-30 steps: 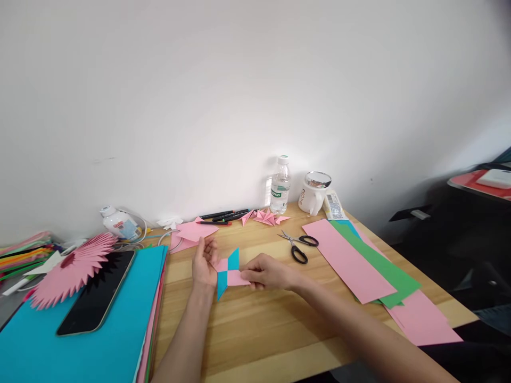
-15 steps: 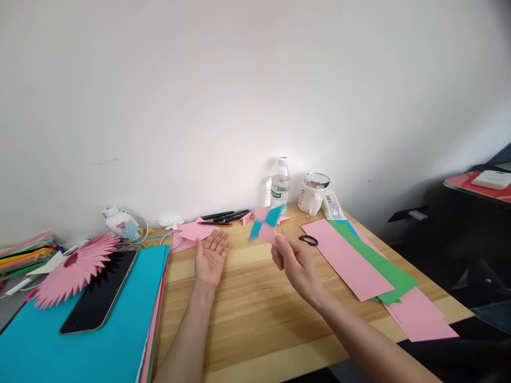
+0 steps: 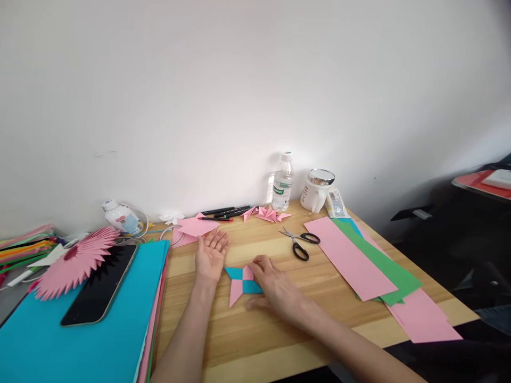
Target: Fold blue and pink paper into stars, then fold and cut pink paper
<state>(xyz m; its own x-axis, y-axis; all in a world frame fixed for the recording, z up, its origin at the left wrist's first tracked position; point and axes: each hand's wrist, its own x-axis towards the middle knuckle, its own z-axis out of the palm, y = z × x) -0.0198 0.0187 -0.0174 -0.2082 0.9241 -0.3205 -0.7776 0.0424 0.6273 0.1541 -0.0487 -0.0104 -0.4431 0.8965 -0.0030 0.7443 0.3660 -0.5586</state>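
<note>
A folded paper throwing star [image 3: 237, 287] in pink and blue lies flat on the wooden table, its right part covered by my right hand. My right hand [image 3: 275, 290] is curled over that side, fingers on the paper's upper right and the thumb, slightly blurred, by its lower edge. To the left, my left hand [image 3: 213, 255] rests palm up with its fingers stretched out and nothing in it. Black-handled scissors [image 3: 300, 246] lie partly open beyond my right hand, near a pink paper strip [image 3: 351, 260].
Green paper [image 3: 383, 266] lies under the pink strip. At the wall stand a water bottle [image 3: 283, 183] and a white mug [image 3: 313, 197], beside small pink folded pieces [image 3: 267, 214] and pens [image 3: 227, 211]. A phone [image 3: 99, 287] and pink pleated paper [image 3: 77, 263] lie on blue sheets [image 3: 120, 346].
My right hand has brought the paper star down from the air onto the table, closer to me. The scissors now show fully. My left hand stays palm up in nearly the same place.
</note>
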